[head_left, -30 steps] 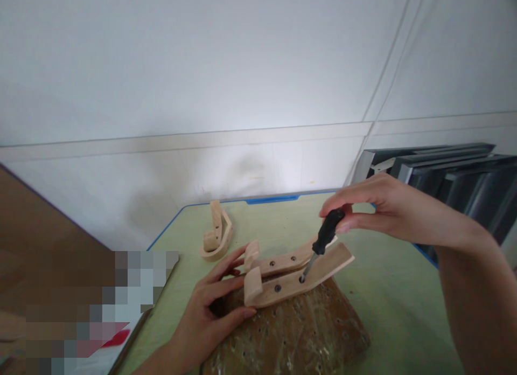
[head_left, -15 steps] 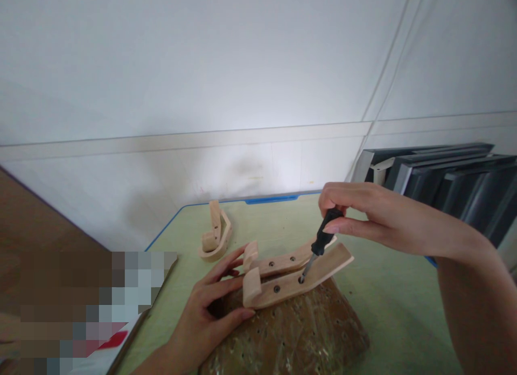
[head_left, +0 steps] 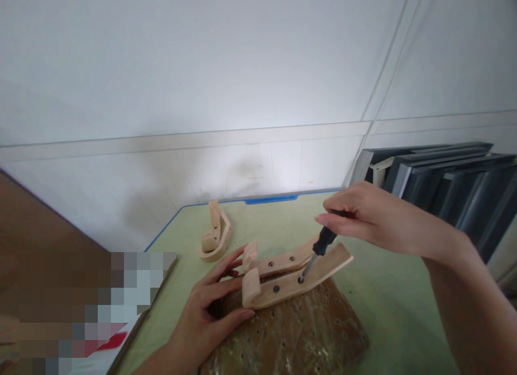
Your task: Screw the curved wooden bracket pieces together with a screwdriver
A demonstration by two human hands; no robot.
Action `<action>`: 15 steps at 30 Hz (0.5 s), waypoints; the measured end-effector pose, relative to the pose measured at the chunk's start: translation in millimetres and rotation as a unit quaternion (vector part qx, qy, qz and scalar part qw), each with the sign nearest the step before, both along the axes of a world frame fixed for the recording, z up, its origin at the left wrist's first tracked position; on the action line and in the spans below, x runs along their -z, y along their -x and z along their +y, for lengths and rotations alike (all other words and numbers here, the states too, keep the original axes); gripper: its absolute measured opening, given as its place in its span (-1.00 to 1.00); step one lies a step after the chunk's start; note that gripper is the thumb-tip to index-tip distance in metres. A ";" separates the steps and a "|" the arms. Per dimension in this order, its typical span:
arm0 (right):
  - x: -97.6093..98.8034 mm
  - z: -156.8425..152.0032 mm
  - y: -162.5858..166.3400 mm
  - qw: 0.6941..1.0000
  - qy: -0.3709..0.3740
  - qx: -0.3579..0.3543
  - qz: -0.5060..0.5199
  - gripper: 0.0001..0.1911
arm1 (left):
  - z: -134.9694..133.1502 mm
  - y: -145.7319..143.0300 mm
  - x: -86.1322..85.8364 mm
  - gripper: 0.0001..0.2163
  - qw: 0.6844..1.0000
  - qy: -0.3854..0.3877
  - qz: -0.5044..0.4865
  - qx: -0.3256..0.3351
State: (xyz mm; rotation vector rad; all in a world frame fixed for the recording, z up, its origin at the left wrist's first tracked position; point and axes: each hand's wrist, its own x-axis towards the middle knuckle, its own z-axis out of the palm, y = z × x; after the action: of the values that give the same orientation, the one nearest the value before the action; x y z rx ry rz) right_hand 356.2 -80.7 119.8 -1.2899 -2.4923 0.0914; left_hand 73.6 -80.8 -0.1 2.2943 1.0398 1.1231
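My right hand (head_left: 355, 213) is closed round the black handle of a screwdriver (head_left: 323, 241). Its metal shaft slants down into a hole of the nearer curved wooden hook (head_left: 288, 289). Another wooden hook (head_left: 283, 262) lies alongside, just behind; dark screw heads or holes show in both. My left hand (head_left: 214, 302) steadies the blunt left ends of the pair, thumb at the near side and fingers at the far side. Beneath them is a brown block (head_left: 299, 332) wrapped in shiny tape and dotted with small holes.
More curved wooden pieces (head_left: 218, 232) lie farther back on the green tabletop (head_left: 266, 221), which has a blue edge. Dark grey panels (head_left: 444, 175) lean at the right. A pale wall stands behind. The lower left corner is blurred out by pixels.
My right hand has turned about the screwdriver handle, its wrist shifting a little left. The shaft stays in the same hole, and the left hand and hooks have hardly moved.
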 end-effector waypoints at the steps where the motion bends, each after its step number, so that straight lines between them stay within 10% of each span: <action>1: 1.3 0.5 0.5 1.000 0.001 0.005 0.009 -0.51 | 0.0 0.1 0.1 -0.77 1.000 -0.001 -0.002 -0.002; 15: -3.2 0.8 4.0 0.991 0.011 -0.106 0.087 -0.80 | -0.3 0.0 -0.1 -0.75 1.000 0.001 -0.010 -0.001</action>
State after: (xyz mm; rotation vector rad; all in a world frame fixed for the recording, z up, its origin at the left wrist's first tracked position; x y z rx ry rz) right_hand 352.2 -79.9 123.0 -0.9755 -2.4747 0.2709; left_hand 73.7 -81.1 0.1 2.2753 1.0348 1.1426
